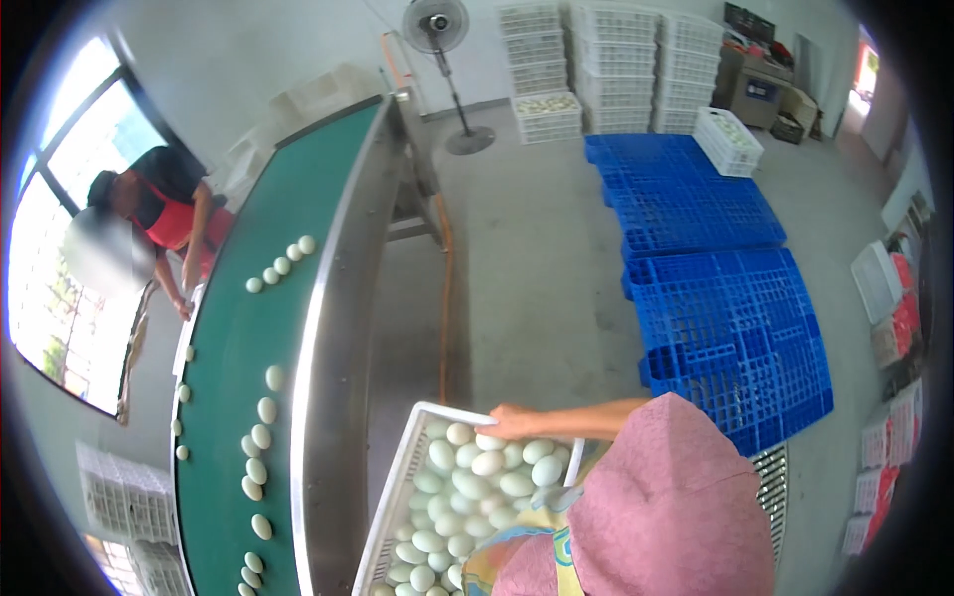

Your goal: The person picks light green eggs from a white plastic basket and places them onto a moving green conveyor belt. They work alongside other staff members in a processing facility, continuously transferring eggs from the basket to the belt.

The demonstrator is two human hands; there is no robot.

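Note:
A white plastic crate (391, 505) full of pale green and whitish eggs (472, 485) is at the lower middle, just right of the conveyor. Reaching in from the right below a pink sleeve (686, 477), my right hand (509, 422) grips the crate's far rim near its right corner. My left hand is out of view, and the crate's near end runs past the lower edge. Beside the crate, a green conveyor belt (224, 397) carries loose eggs, several in a line along its right side and a short slanting row (281, 265) farther up.
Across the belt, a person (164, 214) in a red apron leans over its left edge. Blue plastic pallets (730, 338) lie on the floor at right, with an egg crate (728, 142) at their far end. Stacked white crates (613, 65) and a standing fan (452, 84) are at the back.

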